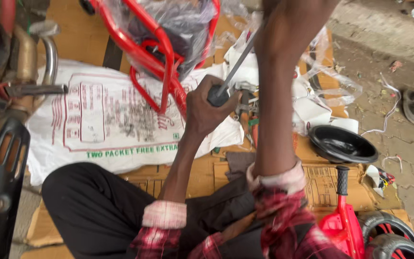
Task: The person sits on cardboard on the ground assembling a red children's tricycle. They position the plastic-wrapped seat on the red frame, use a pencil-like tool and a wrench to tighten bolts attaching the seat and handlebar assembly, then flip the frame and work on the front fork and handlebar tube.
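Head view, left hand: your left hand (206, 108) is clenched round the dark handle of a screwdriver (228, 81); the fingers wrap it fully, knuckles toward the camera.
Head view, right hand: your right forearm (276, 96) rises up the middle of the picture and the hand itself runs out of the top edge; you cannot tell whether its fingers are closed or released, nor what they hold.
Where the tool is: the screwdriver slants up and to the right from your left fist, its grey shaft passing beside the right forearm, above the white printed sack (101, 120); the tip is hidden behind the arm.
How it will handle: judged from its look, it is a light, stiff tool; the steel shaft is likely smooth and slippery, so the thick handle is the place to hold, as you do now; a grip low on the handle gives the most turn.
Red frame: a red tubular frame (161, 52), partly wrapped in clear plastic film (188, 19), stands just beyond your left hand; it looks rigid and light for its bulk; the film would slide under the fingers, so bare tube is the better hold.
About you: a black round dish (343, 144) lies to the right on flattened cardboard (327, 184); a red toy part with a black grip (342, 211) and grey-rimmed wheels (391, 237) sit at the lower right; dark metal machine parts (1, 182) fill the left edge.
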